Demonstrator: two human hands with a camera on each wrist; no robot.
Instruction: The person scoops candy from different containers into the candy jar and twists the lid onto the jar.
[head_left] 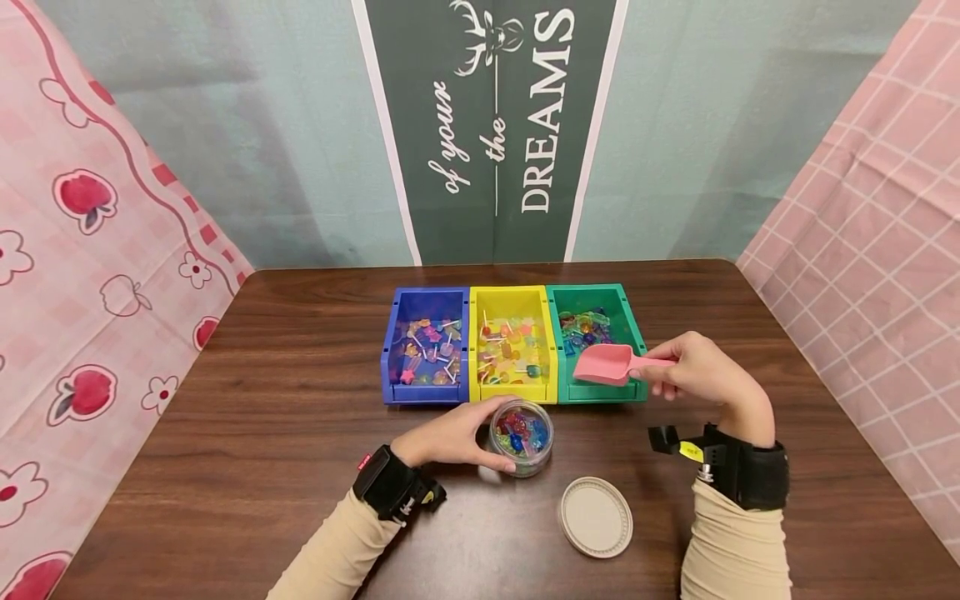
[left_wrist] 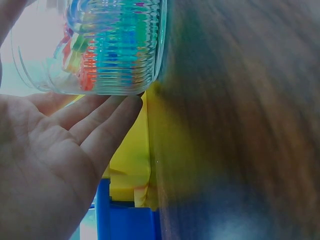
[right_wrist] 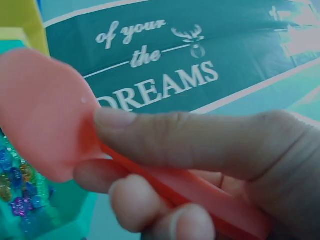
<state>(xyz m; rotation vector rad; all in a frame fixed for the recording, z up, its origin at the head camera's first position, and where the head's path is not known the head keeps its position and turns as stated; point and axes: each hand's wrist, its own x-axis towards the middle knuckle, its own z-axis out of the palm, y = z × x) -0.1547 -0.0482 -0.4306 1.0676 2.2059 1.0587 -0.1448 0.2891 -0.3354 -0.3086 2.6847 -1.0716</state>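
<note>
My left hand (head_left: 457, 435) holds a clear round jar (head_left: 534, 469) by its side, thumb and fingers spread around the wall. Colourful translucent pieces (head_left: 517, 440) lie inside the jar, whose top is uncovered. In the left wrist view the ribbed jar wall (left_wrist: 122, 75) rests against the fingers. My right hand (head_left: 701, 371) grips a pink scoop (head_left: 606, 364) by its handle, thumb along the top. The scoop is held over the front of the green bin (head_left: 637, 333), and no pieces show in it. Small bead-like charms (right_wrist: 22, 185) lie in that bin below.
A yellow bin (head_left: 517, 393) and a blue bin (head_left: 426, 394), both with lollipop-shaped charms, stand in a row left of the green one. A round cream lid (head_left: 596, 517) lies on the brown table (head_left: 285, 400) in front of the jar. Fabric hangs behind and at both sides.
</note>
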